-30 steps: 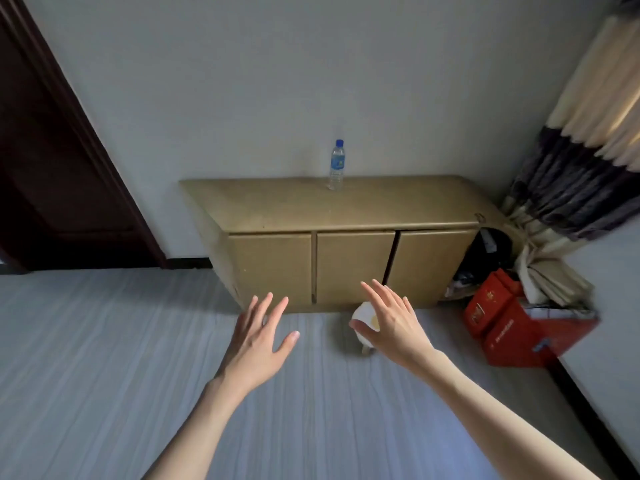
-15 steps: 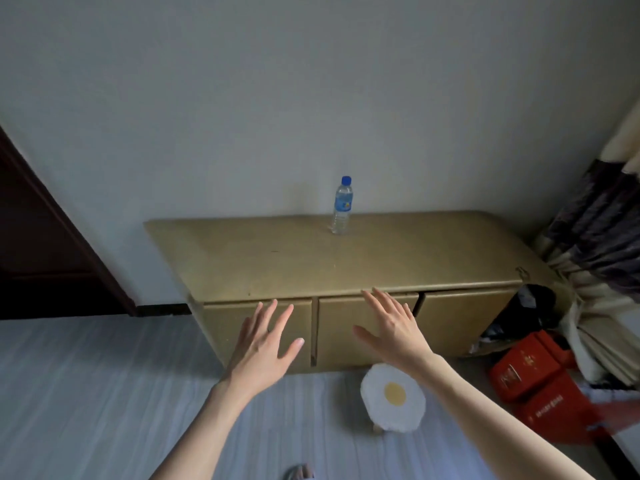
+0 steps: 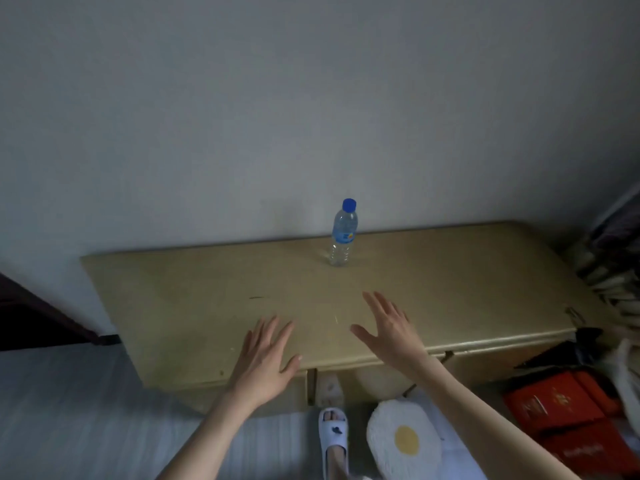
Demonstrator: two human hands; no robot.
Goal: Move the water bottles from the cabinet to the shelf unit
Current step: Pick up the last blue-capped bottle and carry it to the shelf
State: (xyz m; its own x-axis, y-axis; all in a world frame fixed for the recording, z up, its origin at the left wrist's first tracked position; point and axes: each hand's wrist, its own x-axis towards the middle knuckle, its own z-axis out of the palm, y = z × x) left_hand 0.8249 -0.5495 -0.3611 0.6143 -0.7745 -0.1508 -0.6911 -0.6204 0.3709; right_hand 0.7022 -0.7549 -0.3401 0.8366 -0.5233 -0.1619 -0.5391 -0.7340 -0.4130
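Reaching forward over the front edge of the cabinet (image 3: 214, 306), both hands spread and empty: left hand (image 3: 265, 358) flat above the front edge near the middle, fingers straight and slightly fanned, holding nothing; right hand (image 3: 389, 329) a little further in over the top, fingers likewise straight and apart, thumb out to the side, also gripping nothing. Judged from the pose, readied for a grasp, with the right hand nearer the target. Down by the cabinet's foot, a white slipper (image 3: 333, 436) on one foot, an egg-shaped cushion (image 3: 403, 441) just beside it, and red boxes (image 3: 561, 415) off toward the right front corner, all low and out of the reach path. Across the top itself, bare wood between hands and target, so plenty of room for a straight approach. Further back, standing upright near the rear edge, close to the wall (image 3: 311, 98) and slightly right of centre: the water bottle (image 3: 343, 233), blue cap up, well apart from both hands. Tight clearance behind it likely calls for a grip from the front or side. No shelf unit in view.
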